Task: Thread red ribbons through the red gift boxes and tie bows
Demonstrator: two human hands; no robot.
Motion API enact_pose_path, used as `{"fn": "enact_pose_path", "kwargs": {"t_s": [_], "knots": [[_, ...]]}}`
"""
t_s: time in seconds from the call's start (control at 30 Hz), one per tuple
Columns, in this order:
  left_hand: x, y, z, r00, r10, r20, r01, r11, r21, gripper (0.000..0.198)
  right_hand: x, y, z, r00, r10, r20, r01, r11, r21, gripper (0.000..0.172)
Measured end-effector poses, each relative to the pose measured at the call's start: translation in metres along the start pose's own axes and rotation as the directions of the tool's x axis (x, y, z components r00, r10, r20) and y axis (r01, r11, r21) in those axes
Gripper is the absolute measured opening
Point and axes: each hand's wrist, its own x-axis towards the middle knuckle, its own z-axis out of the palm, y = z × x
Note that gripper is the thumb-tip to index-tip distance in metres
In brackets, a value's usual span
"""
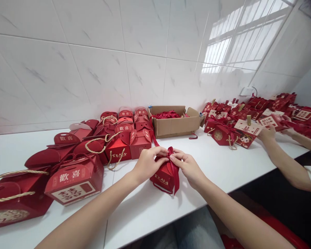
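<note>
A small red gift box with gold lettering stands on the white table in front of me. A dark red ribbon runs down its front and is gathered in a bow on top. My left hand pinches the ribbon's left loop above the box. My right hand pinches the right loop, fingers pressed together. Both hands meet over the box's top.
Several red gift boxes with rope handles crowd the table's left side. An open cardboard carton holding red ribbons stands by the tiled wall. More red boxes lie at right, where another person's hand reaches among them.
</note>
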Motion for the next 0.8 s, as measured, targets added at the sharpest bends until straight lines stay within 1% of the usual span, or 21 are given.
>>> {"fn": "enact_pose_path", "kwargs": {"t_s": [0.03,0.1,0.17,0.23,0.3,0.37,0.4,0.43,0.5,0.6,0.7,0.8], "knots": [[0.000,0.000,0.000,1.000,0.003,0.001,-0.003,1.000,0.000,0.009,0.000,0.001,0.000,1.000,-0.016,-0.009,0.016,0.999,-0.030,0.026],[0.001,0.001,-0.002,1.000,0.019,0.020,-0.019,0.999,0.033,0.008,-0.002,0.001,0.001,0.995,-0.086,-0.040,0.078,0.982,-0.170,0.022],[0.001,0.003,-0.006,0.997,0.044,0.064,-0.050,0.995,0.091,0.009,-0.005,-0.001,0.002,0.979,-0.191,-0.078,0.149,0.917,-0.371,0.018],[0.000,0.007,-0.009,0.988,0.093,0.123,-0.114,0.978,0.175,0.009,-0.008,-0.003,0.005,0.958,-0.268,-0.107,0.172,0.829,-0.532,0.016],[-0.001,0.010,-0.010,0.967,0.182,0.177,-0.227,0.932,0.282,0.009,-0.011,-0.006,0.008,0.946,-0.298,-0.129,0.160,0.773,-0.613,0.016],[-0.003,0.012,-0.009,0.931,0.287,0.225,-0.354,0.862,0.363,0.013,-0.012,-0.007,0.012,0.937,-0.324,-0.129,0.163,0.735,-0.658,0.015],[-0.004,0.012,-0.008,0.914,0.323,0.244,-0.397,0.838,0.376,0.016,-0.013,-0.007,0.013,0.934,-0.338,-0.116,0.177,0.720,-0.671,0.014],[-0.004,0.012,-0.008,0.907,0.339,0.251,-0.413,0.833,0.369,0.018,-0.013,-0.007,0.013,0.933,-0.346,-0.096,0.195,0.712,-0.674,0.014],[-0.004,0.010,-0.007,0.923,0.313,0.223,-0.371,0.877,0.306,0.019,-0.012,-0.006,0.011,0.939,-0.341,-0.043,0.231,0.718,-0.657,0.015],[-0.002,0.007,-0.009,0.965,0.214,0.151,-0.234,0.963,0.133,0.021,-0.010,-0.005,0.002,0.942,-0.331,0.050,0.286,0.722,-0.630,0.018],[0.001,0.005,-0.010,0.983,0.131,0.131,-0.131,0.991,-0.009,0.022,-0.007,-0.007,-0.009,0.917,-0.376,0.133,0.364,0.653,-0.665,0.013],[0.003,0.005,-0.010,0.989,0.066,0.130,-0.054,0.995,-0.087,0.021,-0.004,-0.010,-0.017,0.890,-0.412,0.193,0.421,0.586,-0.692,0.008]]}}
